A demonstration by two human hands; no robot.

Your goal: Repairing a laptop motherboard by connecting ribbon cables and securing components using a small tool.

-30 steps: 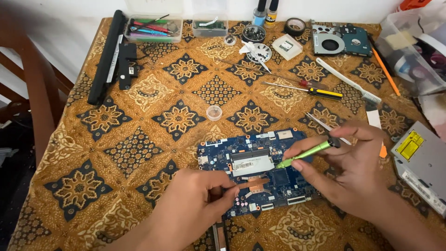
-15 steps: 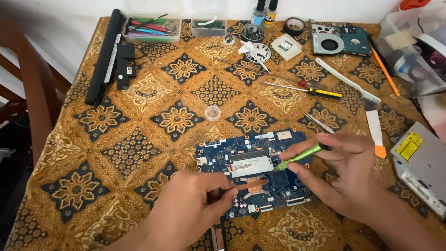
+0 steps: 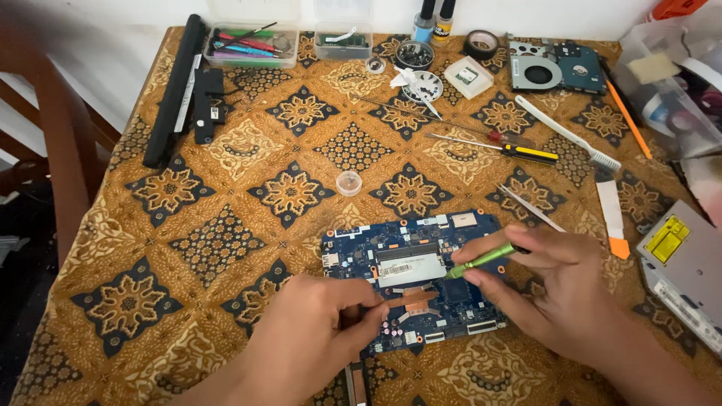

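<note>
- At the lower centre of the frame, a blue circuit board (image 3: 421, 278) lies flat on the bench (image 3: 248, 225), which wears a brown and gold patterned cloth.
- The right hand (image 3: 560, 297) rests at the board's right edge, its fingers (image 3: 526, 248) pinching a slim green screwdriver (image 3: 481, 262) whose tip points down and left onto the board beside a silver metal plate (image 3: 410, 265).
- The left hand (image 3: 316, 331) lies over the board's lower left part, fingers pressed together on a copper strip (image 3: 410, 299); I cannot tell whether they grip it or only press on it.
- Just above the board, a small clear round cap (image 3: 348, 183) sits alone on the cloth.
- In the upper right, a yellow-handled screwdriver (image 3: 500, 148) and a red-handled one (image 3: 451, 126) lie side by side, near a white brush (image 3: 568, 143).
- To the right, a white prying tool with an orange tip (image 3: 611, 218) lies near a grey optical drive (image 3: 688, 271).
- In the upper left, a long black battery bar (image 3: 174, 90) lies beside a clear box of tools (image 3: 252, 45).
- Along the top edge, a fan assembly (image 3: 553, 68) sits by a roll of black tape (image 3: 481, 43).
</note>
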